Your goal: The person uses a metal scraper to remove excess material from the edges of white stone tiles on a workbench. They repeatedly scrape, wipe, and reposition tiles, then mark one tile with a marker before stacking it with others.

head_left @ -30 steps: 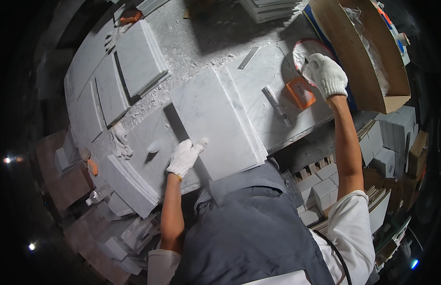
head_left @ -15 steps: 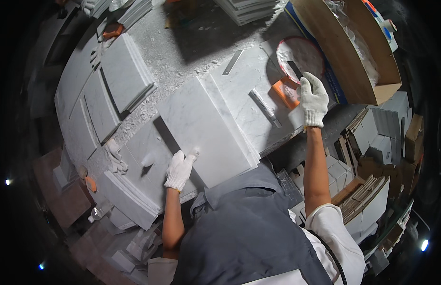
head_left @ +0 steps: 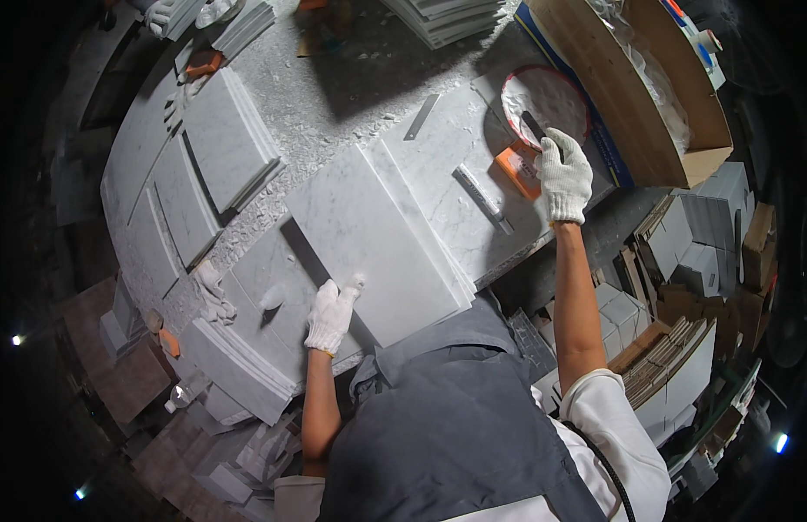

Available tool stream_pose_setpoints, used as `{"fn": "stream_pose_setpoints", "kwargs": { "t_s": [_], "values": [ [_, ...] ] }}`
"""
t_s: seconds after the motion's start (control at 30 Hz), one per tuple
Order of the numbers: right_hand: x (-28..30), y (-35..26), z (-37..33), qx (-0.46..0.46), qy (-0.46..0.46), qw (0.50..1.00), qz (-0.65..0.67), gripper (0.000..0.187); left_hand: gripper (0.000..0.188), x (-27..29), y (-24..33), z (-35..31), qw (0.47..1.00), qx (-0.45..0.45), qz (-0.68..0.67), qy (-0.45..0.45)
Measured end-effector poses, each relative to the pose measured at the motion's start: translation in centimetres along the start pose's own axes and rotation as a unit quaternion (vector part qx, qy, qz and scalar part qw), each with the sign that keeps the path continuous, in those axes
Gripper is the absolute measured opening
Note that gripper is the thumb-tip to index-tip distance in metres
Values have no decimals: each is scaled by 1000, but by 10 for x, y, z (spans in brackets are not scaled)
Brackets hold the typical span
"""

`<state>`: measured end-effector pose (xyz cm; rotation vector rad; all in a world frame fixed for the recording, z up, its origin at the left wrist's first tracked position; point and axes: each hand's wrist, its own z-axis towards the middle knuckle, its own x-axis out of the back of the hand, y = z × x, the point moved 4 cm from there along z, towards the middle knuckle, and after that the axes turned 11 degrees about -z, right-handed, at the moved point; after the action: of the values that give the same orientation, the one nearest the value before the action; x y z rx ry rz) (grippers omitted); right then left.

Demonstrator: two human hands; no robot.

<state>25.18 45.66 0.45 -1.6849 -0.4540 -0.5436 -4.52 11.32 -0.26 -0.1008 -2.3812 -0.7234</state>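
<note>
My left hand (head_left: 330,315), in a white knit glove, grips the lower left edge of a stack of pale grey-veined marble tiles (head_left: 373,230). Its thumb lies on the top tile; the other fingers are partly hidden at the edge. In my gloved right hand (head_left: 566,177) is a narrow dark scraper (head_left: 533,125), its far end over a round red-rimmed bowl (head_left: 505,111) of white paste or powder. An orange block or small box (head_left: 517,170) lies just below the bowl. Left of it is a whitish marker-like tube (head_left: 482,199) on the marble surface.
A metal strip (head_left: 422,117) lies beyond the tiles. An open cardboard box (head_left: 709,165) stands at the far right. More tile stacks (head_left: 232,139) and white gloves (head_left: 214,291) are on the left, a small white bottle (head_left: 271,297) nearer. White rubble covers the table's middle.
My right hand has moved slightly up and left, bringing the scraper over the bowl. My left hand stays at the tile edge, nearly unmoved.
</note>
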Motion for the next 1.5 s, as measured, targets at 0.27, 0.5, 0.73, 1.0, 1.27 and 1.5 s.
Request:
{"fn": "stream_pose_setpoints", "kwargs": {
  "t_s": [0.27, 0.5, 0.73, 1.0, 1.27, 1.5],
  "values": [
    [0, 2, -1, -47, -44, 997, 45, 28, 63, 0, 6, -3, 999, -17, 20, 30],
    [1, 16, -1, -75, -45, 987, 134, 29, 66, 2, 14, -8, 999, -27, -11, 21],
    [9, 14, -13, -54, -36, 987, 147, 31, 55, 0, 12, -7, 999, -12, -42, 15],
    [-34, -8, -102, -62, -263, 928, 258, 41, 67, -6, -3, -5, 996, -36, -82, 21],
    [-91, -29, -145, -62, -282, 939, 186, 34, 70, -7, 0, -11, 999, 7, -33, 31],
    [-97, -42, -159, 1, -224, 956, 189, 30, 71, -8, 7, -19, 998, -20, -42, 52]
  ]
}}
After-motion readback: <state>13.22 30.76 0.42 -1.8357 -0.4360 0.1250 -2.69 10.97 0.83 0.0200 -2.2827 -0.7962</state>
